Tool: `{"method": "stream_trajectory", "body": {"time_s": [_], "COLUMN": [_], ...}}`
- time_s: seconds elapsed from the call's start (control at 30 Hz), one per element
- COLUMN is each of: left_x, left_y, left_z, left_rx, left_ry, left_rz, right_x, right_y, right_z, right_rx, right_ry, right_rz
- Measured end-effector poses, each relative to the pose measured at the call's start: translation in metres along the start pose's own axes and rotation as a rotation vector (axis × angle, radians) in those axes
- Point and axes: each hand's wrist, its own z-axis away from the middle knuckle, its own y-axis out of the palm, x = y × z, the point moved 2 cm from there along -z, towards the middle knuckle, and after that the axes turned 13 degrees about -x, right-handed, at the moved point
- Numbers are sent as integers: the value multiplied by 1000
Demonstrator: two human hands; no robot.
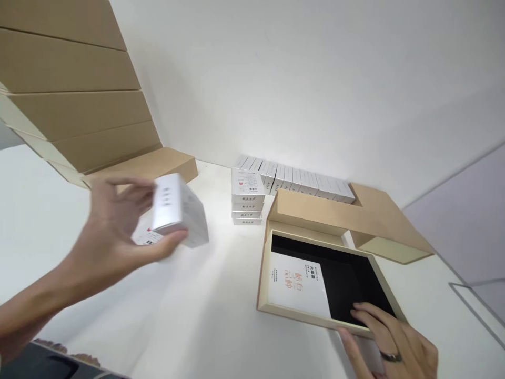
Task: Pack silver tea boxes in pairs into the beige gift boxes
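My left hand is closed on a small white box, thumb underneath and fingers at the back. The box is tilted in the air above the table, slightly blurred. Partly hidden behind that hand lies another white packet with a red mark. At the lower right, my right hand grips the near wall of an open gift box, fingers inside and thumb outside. Within the gift box, a white printed box fills the left part, beside a black bottom.
Several white boxes stand stacked at the middle back. Behind them, a row of white boxes runs along the white wall. Brown gift boxes are piled high at the left. The gift box's brown lid leans open behind it.
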Motion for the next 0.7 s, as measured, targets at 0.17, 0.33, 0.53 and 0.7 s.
{"method": "stream_trajectory", "body": {"time_s": [0.17,0.33,0.53,0.7], "left_x": [-85,-136,-148,-137], "left_y": [91,194,274,279], "left_z": [-2,15,39,54], "left_rx": [457,876,1162,1164], "left_ry": [236,584,548,493], "left_rz": [177,-27,-180,-119], "right_x": [9,13,10,9], "right_y": [0,-17,-33,-32], "right_z": [-8,-25,-32,-22], "right_rx": [-67,-470,-465,-417], "right_ry": [142,221,157,227], "right_rz": [-66,-68,26,-39]}}
